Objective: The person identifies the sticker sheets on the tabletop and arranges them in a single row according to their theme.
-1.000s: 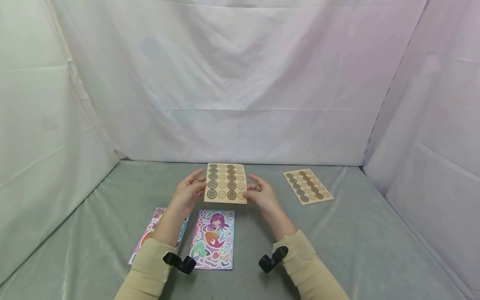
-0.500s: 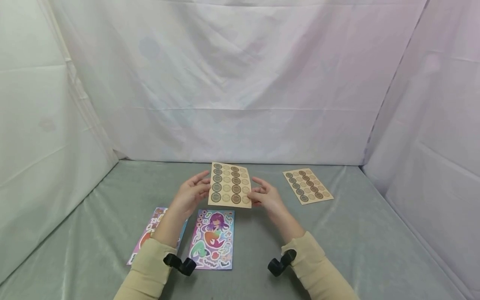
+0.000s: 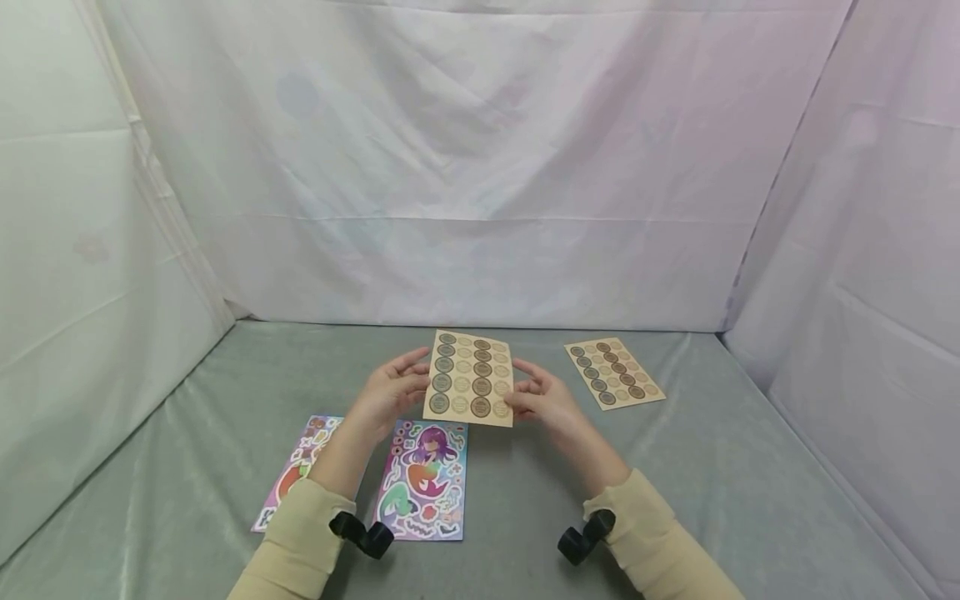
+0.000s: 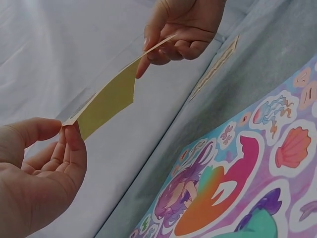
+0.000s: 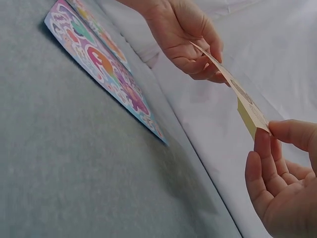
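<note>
Held sheet (image 3: 471,379): paper, matt on its printed face, smooth on the back. Far sheet (image 3: 615,372): paper of like matt finish. Mermaid sheet (image 3: 424,485): smooth printed paper. Tablecloth (image 3: 750,492): cloth with a soft, velvety nap, faintly lustrous. Curtain (image 3: 480,167): thin cloth, creased. Sleeves (image 3: 300,537): matt, soft-looking cloth. Wrist cameras (image 3: 375,540): apparently smooth plastic.

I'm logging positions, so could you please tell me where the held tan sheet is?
In the head view, the held tan sheet is near centre, between the left hand and right hand, raised above the table.
</note>
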Demonstrator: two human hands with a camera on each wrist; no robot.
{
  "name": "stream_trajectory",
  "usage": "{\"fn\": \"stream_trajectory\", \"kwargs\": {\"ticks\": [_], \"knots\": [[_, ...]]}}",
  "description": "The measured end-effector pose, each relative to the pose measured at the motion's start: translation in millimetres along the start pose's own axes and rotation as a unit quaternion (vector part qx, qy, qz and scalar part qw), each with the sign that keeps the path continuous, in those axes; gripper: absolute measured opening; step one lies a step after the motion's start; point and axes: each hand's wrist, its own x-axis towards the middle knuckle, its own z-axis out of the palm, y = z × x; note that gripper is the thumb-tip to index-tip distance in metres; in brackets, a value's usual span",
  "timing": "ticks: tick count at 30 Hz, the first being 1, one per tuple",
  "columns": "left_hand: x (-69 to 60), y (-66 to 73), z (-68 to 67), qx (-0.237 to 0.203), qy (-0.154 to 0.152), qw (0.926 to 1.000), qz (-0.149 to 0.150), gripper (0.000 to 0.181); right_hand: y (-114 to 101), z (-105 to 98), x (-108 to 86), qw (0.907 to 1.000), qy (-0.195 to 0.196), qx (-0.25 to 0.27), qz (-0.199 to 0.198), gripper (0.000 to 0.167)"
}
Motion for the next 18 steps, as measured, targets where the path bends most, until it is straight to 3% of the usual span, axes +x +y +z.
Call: {"fn": "stream_trajectory", "kwargs": {"ticks": [18], "knots": [[-4.2, -10.8, 7.8, 0.04, -0.056, 0.9976, 0.004, 0.059, 3, -17, -15.9, 0.9997, -0.013, -0.019, -0.01, 0.069]]}}
